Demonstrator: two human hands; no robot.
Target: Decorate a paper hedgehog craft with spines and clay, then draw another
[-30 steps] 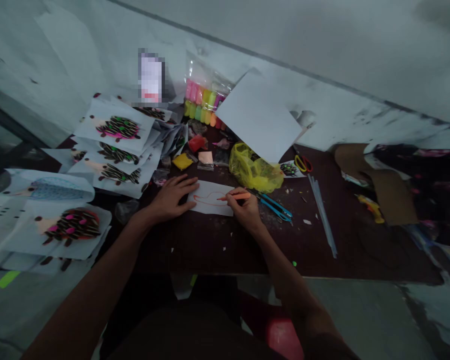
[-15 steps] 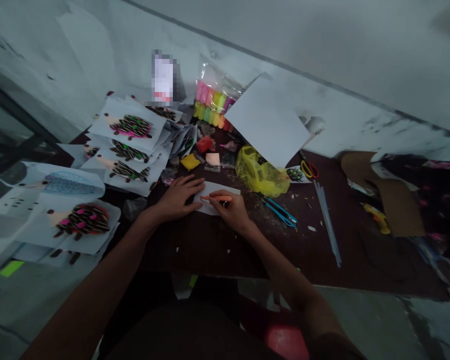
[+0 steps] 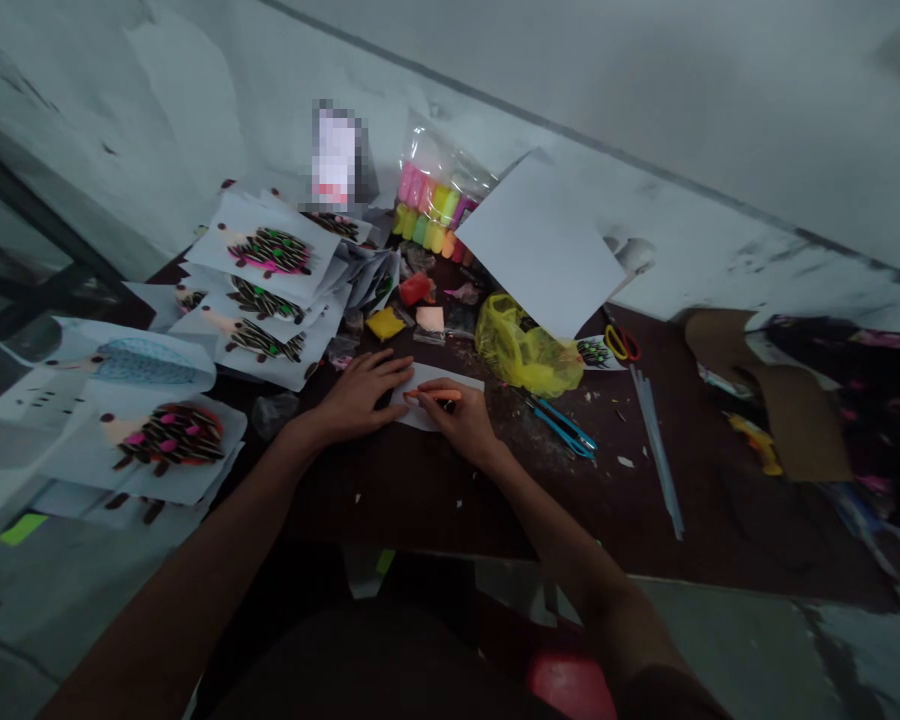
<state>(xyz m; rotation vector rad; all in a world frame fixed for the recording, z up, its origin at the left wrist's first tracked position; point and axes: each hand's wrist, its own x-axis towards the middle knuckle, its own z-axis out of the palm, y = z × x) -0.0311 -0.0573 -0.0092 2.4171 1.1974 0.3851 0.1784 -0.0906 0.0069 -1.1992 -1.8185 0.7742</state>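
A small sheet of white paper (image 3: 421,416) lies on the dark table in front of me. My left hand (image 3: 361,396) rests flat on its left edge, fingers spread. In my right hand (image 3: 465,420) an orange marker (image 3: 441,395) is pinched, its tip touching or just over the paper near my left thumb. Whatever mark is on the paper is too small to make out. Beyond the sheet lie packets of yellow clay (image 3: 385,323), pale peach clay (image 3: 430,319) and red clay (image 3: 415,289).
Stacked hedgehog pictures (image 3: 262,250) stand at the left. A yellow plastic bag (image 3: 529,350), large white sheet (image 3: 544,250) and bag of colourful clay (image 3: 439,205) sit behind. Blue-handled cutters (image 3: 566,428), scissors (image 3: 624,343) and clear glue sticks (image 3: 658,455) lie at the right.
The whole view has shifted slightly, so things sit a little further right. Both hands keep their places on the paper, and the marker tip has hardly moved.
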